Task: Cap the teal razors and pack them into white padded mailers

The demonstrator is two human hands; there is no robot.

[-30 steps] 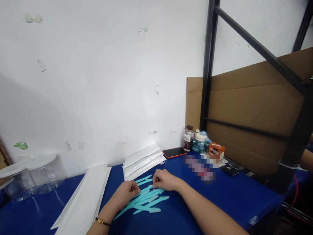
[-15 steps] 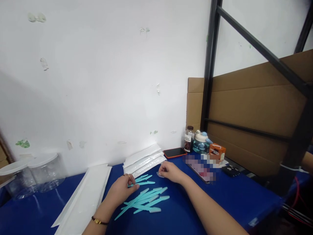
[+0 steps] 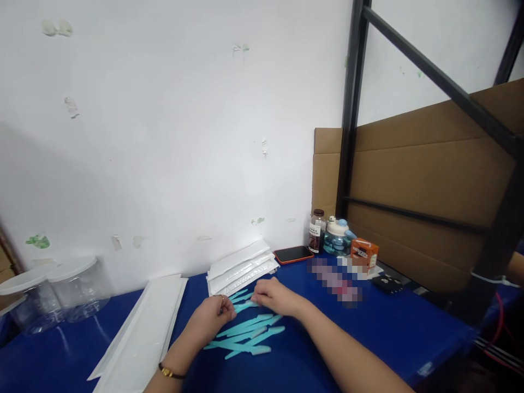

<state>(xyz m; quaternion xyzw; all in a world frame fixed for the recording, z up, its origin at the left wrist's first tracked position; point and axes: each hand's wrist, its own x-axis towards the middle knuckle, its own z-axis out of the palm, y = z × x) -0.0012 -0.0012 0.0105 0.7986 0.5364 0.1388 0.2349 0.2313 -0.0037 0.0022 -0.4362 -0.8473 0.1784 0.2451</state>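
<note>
Head view: a person's two hands meet low in the frame, just left of centre, over a blue table (image 3: 393, 327).
Left hand (image 3: 210, 319): fingers curled in, thumb and forefinger closed on the near end of a teal strip (image 3: 241, 307) – a bracelet shows at the wrist.
Right hand (image 3: 274, 297): knuckles up, fingertips pinched on the strip's far end.
Teal strip: lies between the two hands, just above the pile of strips (image 3: 248, 335) fanned on the table below them.
Behind the hands: a stack of white packets (image 3: 239, 267).
Lower left: long white sheets (image 3: 143, 327) and clear jars (image 3: 77, 284).
Right of centre: a phone (image 3: 292, 255), a bottle (image 3: 316, 231), an orange box (image 3: 363, 252) – cardboard (image 3: 429, 180) behind.
</note>
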